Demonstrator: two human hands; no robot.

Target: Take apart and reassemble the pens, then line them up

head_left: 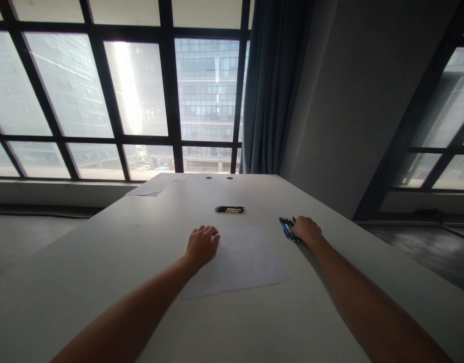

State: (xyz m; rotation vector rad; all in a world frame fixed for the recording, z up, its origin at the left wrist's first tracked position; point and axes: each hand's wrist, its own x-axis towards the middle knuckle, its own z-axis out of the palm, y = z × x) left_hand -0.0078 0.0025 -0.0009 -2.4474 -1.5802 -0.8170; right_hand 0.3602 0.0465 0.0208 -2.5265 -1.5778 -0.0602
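1. table (103, 282): a broad white top running away from me toward the window wall; everything named below lies on it.
2. sheet of paper (243, 262): flat and centred before me, between my two arms, its long edges roughly square to the table.
3. far papers (156, 185): a second, smaller spread at the far left corner, well apart from my reach.
4. left hand (201, 244): palm down, fingers loosely curled, resting on the sheet's upper left corner; it grips nothing and only pins the paper.
5. right hand (307, 231): just off the sheet's right edge, fingers folded over one end of a bundle; i judge it a loose gathering hold, though the fingertips are hidden.
6. blue pens (286, 227): several lying side by side, their tips pointing away to the left of my knuckles. to lift them well, i judge the fingers should close around all barrels together.
7. black and yellow pens (229, 209): a small pair beyond the sheet, untouched.
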